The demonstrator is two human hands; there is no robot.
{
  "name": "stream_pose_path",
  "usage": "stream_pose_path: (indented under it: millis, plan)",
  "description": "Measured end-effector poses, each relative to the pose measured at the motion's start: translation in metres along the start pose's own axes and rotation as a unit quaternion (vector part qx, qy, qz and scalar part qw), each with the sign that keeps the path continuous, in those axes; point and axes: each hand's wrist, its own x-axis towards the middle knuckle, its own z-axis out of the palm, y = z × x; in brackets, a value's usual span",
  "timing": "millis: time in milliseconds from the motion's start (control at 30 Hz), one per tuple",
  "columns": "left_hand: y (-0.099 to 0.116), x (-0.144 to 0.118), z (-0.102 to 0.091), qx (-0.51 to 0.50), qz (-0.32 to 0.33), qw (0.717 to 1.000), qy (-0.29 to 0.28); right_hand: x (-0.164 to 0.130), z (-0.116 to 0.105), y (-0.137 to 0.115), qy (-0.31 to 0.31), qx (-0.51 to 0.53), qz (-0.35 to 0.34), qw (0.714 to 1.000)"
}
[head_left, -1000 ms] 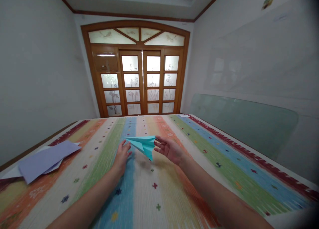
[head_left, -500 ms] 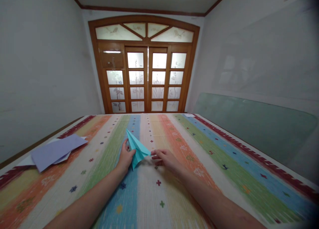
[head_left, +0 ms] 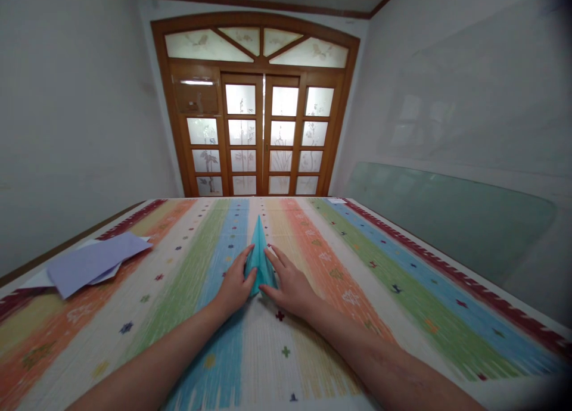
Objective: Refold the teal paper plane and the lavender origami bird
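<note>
Both hands lie flat with fingers spread on the striped cloth [head_left: 402, 292], gripping nothing. The left hand [head_left: 235, 286] and right hand [head_left: 290, 287] press the sides of a blue paper plane [head_left: 260, 257] between them, its nose pointing away. Farther left lie purple paper sheets [head_left: 92, 261]. Beyond stands a wooden door [head_left: 259, 134].

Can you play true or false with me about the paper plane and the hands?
1. Both hands touch the plane. True: the left hand and the right hand press it from either side.
2. The plane is red. False: it is teal.
3. The plane's nose points toward the door. True.
4. The plane is up in the air. False: it lies on the striped cloth.
5. Purple paper lies at the right. False: it lies at the left.
</note>
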Motion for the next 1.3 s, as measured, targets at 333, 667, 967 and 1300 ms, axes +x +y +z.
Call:
stream_pose_path:
  millis: [333,667,967,1300]
  plan:
    - [0.012,-0.006,-0.001,-0.051,-0.014,0.997,-0.047,0.0,0.0,0.01,0.075,0.114,0.0,0.991]
    - [0.017,-0.004,-0.003,-0.073,-0.036,0.994,-0.068,0.002,-0.003,0.003,0.064,0.13,0.007,0.989]
    - [0.013,-0.002,-0.002,-0.083,-0.036,0.996,0.004,-0.001,-0.007,0.0,0.058,0.145,0.023,0.987]
    - [-0.011,0.005,-0.005,-0.069,-0.106,0.992,0.025,-0.003,-0.006,0.004,0.059,0.077,0.049,0.994]
